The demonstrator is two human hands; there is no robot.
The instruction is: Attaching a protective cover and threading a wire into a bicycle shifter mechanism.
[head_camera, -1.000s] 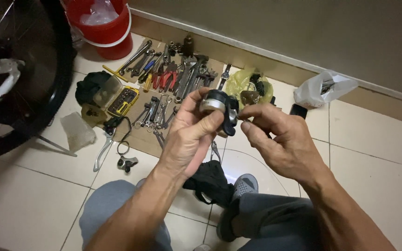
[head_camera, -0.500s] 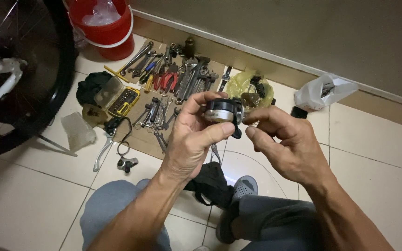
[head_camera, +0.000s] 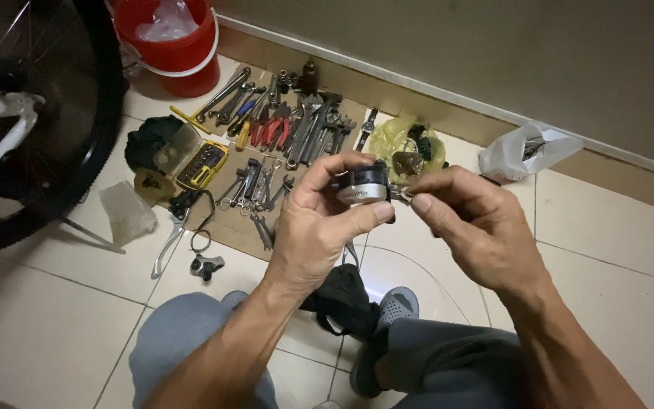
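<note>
Centre frame, the round black-and-silver metal part (head_camera: pixel 362 185) sits up in the left hand (head_camera: pixel 319 227), fingers wrapped tight around it; the right hand (head_camera: pixel 471 223) pinches closed at its right edge, above the spread tools (head_camera: pixel 281 132).

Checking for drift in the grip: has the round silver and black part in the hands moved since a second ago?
Barely. The round part stays in the left hand, just below the yellow bag; its silver side has turned into view.
</note>
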